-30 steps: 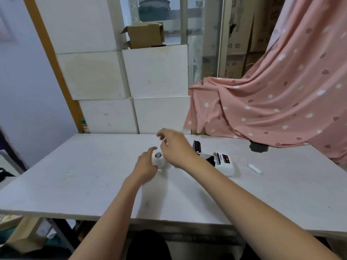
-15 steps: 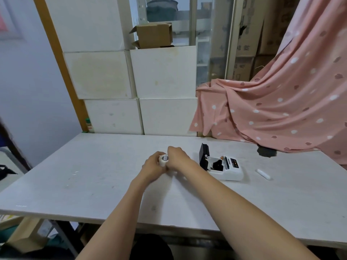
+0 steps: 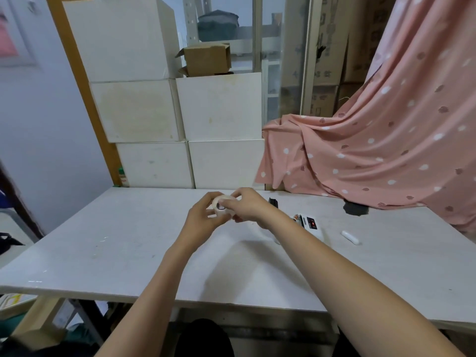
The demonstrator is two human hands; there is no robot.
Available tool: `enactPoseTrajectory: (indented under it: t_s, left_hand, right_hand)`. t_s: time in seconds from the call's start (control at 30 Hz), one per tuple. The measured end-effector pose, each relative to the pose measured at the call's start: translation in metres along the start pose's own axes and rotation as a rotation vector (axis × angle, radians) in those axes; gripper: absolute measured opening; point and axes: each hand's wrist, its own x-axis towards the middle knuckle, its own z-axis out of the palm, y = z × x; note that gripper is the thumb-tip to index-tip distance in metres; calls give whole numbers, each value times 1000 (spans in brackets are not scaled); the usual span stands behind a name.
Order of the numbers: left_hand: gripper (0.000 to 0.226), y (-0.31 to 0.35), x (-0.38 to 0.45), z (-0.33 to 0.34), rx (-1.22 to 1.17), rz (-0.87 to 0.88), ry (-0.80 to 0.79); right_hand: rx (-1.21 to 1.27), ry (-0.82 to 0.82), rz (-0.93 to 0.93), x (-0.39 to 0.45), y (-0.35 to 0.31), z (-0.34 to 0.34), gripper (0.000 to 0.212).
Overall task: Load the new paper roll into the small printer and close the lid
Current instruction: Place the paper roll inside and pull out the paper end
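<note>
Both hands gripping paper roll (image 3: 221,206) above desk (image 3: 128,243): left hand (image 3: 202,219) and right hand (image 3: 248,205) fingers curled around it. Printer (image 3: 310,224) sitting right of roll, lid standing open; label unreadable.

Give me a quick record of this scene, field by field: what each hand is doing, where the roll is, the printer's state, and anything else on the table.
left hand: grips the paper roll from the left
right hand: grips the same roll from the right
paper roll: white, held between both hands above the table
printer: small, white, on the table right of the hands, partly hidden by the right forearm; lid up
other item: small white stick right of the printer
</note>
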Motion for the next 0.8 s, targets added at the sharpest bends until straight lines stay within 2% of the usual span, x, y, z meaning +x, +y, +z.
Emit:
enactPoseTrajectory:
  t_s: [0.1,0.2,0.3,0.43,0.5,0.57,0.7,0.8]
  left_hand:
    - [32,26,-6,8,-30,67,-4]
    - [33,45,-10,20,-69,123,-27]
    - [36,59,-12,37,-138,127,-52]
    - [52,66,-12,56,-248,55,-149]
    - [58,67,-11,65,-377,-54,-216]
    - [49,67,-9,73,-552,-172,-245]
    - [35,66,-6,88,-482,-176,-311]
    - [36,64,-1,95,-516,-210,-335]
  right_hand:
    - [158,-25,25,-13,-2,-23,49]
    - [312,-124,23,-31,3,-48,40]
    - [396,-120,-63,-47,14,-68,35]
    - [348,-18,-166,-63,28,-87,26]
    - [322,42,-212,-70,35,-96,26]
    - [296,85,-247,-75,42,-104,27]
    - [236,81,-241,-77,53,-113,33]
    - [151,43,-212,-77,64,-119,42]
